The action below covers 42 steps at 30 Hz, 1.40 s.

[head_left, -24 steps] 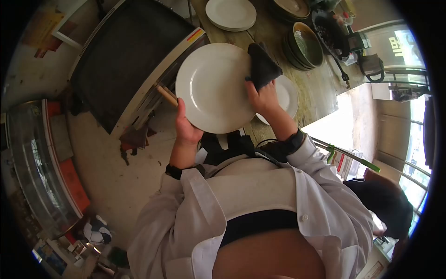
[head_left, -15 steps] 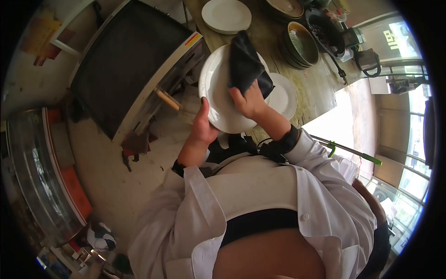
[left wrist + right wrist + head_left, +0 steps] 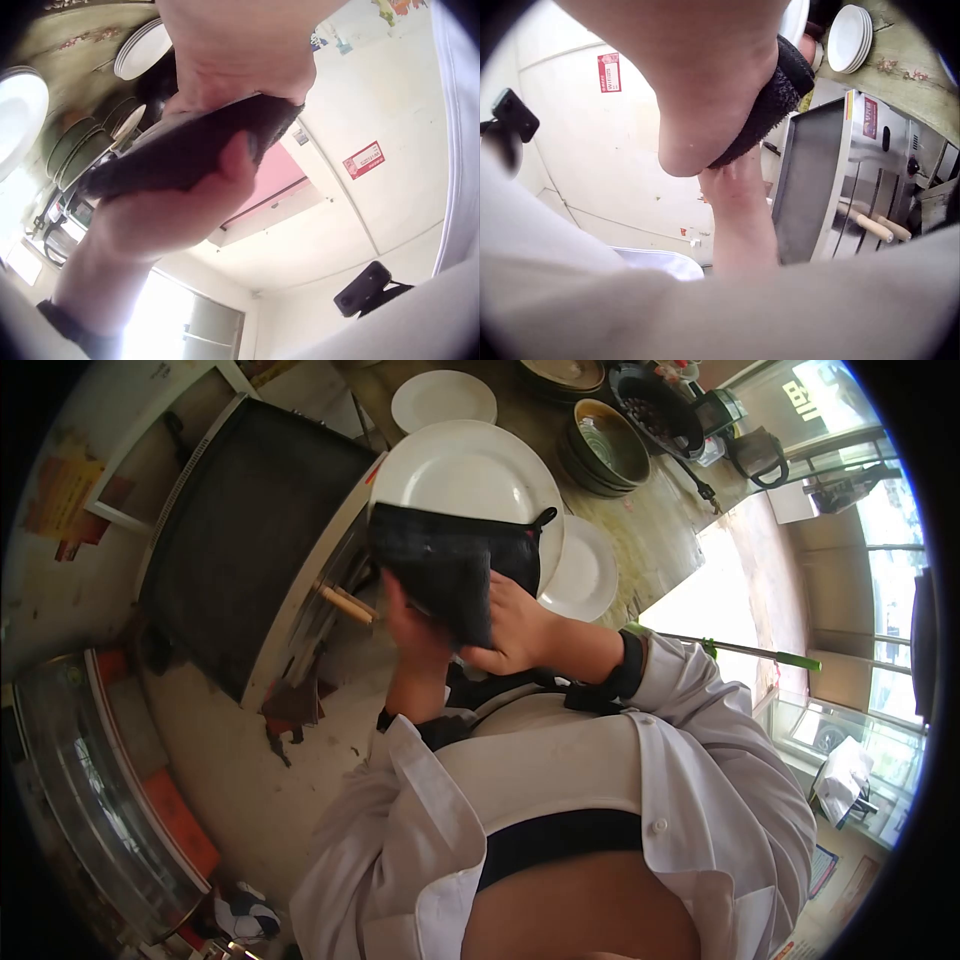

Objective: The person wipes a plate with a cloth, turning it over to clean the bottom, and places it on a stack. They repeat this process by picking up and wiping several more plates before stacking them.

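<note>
A large white plate is held up in front of the body in the head view, its near part covered by a dark cloth. My left hand grips the plate's near left edge, its fingers mostly hidden under plate and cloth. My right hand holds the cloth at the plate's near edge, close beside the left hand. In the left wrist view the right hand is curled on the dark cloth, thumb on top. The right wrist view shows the cloth between both hands.
Behind the held plate, a stack of white plates and another white plate stand on the wooden table. Green bowls and a black pan are farther right. A griddle with wooden handles stands left.
The right hand and cloth have swept from the plate's right side to its near edge, beside the left hand. The plate has tilted and shifted, and the head view has turned slightly.
</note>
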Available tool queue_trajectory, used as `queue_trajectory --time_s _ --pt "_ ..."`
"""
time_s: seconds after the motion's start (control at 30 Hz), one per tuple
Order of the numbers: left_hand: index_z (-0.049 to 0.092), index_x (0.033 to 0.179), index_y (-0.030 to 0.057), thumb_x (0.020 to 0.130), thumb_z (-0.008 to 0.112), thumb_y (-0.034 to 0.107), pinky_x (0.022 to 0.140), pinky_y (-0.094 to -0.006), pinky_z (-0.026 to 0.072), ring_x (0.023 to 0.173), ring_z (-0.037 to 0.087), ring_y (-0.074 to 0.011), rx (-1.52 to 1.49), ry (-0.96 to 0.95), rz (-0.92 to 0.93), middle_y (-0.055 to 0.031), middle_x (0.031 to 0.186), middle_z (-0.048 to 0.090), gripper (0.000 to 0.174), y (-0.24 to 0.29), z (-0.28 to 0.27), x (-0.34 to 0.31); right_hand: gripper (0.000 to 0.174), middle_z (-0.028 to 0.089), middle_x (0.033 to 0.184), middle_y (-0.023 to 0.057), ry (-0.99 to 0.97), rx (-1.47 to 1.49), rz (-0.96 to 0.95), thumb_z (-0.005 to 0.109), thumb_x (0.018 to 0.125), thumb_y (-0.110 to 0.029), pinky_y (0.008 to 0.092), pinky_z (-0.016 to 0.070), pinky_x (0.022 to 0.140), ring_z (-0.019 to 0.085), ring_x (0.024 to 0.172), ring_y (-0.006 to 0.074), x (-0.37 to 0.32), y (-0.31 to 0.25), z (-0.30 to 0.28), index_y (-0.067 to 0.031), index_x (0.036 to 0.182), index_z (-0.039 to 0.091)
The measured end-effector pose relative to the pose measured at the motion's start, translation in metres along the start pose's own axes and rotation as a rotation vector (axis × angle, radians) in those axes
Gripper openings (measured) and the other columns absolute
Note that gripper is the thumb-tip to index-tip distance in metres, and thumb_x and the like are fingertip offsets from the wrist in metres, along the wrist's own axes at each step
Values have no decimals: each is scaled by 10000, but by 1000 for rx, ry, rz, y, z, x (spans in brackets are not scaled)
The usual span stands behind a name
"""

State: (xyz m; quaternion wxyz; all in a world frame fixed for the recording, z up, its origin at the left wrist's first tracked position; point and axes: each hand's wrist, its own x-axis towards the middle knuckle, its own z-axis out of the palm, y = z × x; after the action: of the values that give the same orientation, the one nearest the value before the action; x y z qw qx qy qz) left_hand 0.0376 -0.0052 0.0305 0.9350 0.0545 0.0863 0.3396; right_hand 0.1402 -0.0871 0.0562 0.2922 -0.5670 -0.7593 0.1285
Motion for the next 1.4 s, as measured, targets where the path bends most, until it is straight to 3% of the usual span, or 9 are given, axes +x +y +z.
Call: queue_trajectory --time_s 0.1,0.13,0.27,0.43,0.77,0.97,1.03,1.07,1.4 --pt "365 1164 48 836 279 463 845 -354 382 977 481 -235 18 -246 -36 -101 1107 462 536 14 -7 11 543 352 1187 197 -75 -66 -65 402 710 -367 416 191 969 290 1135 329 -12 -3 -8 15 1094 420" --pt "382 1163 68 844 279 439 876 -379 348 1019 447 -253 79 47 48 -96 1134 453 500 15 -2 11 545 339 1203 193 -92 -59 -62 425 692 -353 411 193 970 293 1139 318 -15 -5 -16 12 1096 423" --pt "230 1238 44 825 322 461 921 -379 296 1114 342 -251 107 -78 87 -104 1235 327 594 17 12 9 542 322 1226 182 -96 -138 -4 476 640 -306 402 198 969 306 1140 300 -37 7 -31 -5 1090 444" --pt "222 1240 43 825 323 461 925 -387 288 1118 338 -253 213 -73 59 -102 1244 314 597 15 19 3 460 428 1101 198 27 -388 198 460 682 -291 424 221 942 359 1061 353 -62 49 -43 -11 1046 472" --pt "247 1233 51 834 311 448 923 -371 297 1120 340 -243 286 -44 -21 -95 1237 328 567 1 17 -2 573 327 1207 218 333 -426 289 479 662 -266 401 142 976 242 1152 353 -1 51 -40 4 1156 371" --pt "297 1209 43 833 308 453 905 -360 319 1071 399 -244 228 7 -20 -108 1182 395 557 5 9 7 598 328 1205 216 173 -164 4 468 619 -296 411 137 994 193 1189 335 5 -16 -12 46 1106 407" --pt "348 1180 41 840 300 439 893 -369 336 1048 422 -249 116 -366 -171 -108 1176 412 525 16 2 12 588 331 1204 214 133 -108 -8 467 625 -302 409 138 994 215 1180 332 -14 -15 -12 35 1104 416" --pt "321 1194 31 843 312 423 899 -374 329 1066 403 -258 221 -49 -29 -112 1190 395 526 17 8 9 578 335 1202 211 82 -46 -25 467 631 -308 408 140 995 237 1171 330 -26 -12 -12 24 1102 424" --pt "269 1220 37 846 303 425 913 -361 308 1101 362 -237 377 -16 14 -97 1225 346 540 -10 34 -4 531 307 1207 239 272 -452 273 420 700 -281 397 122 990 203 1171 359 -33 58 -72 19 1136 379"
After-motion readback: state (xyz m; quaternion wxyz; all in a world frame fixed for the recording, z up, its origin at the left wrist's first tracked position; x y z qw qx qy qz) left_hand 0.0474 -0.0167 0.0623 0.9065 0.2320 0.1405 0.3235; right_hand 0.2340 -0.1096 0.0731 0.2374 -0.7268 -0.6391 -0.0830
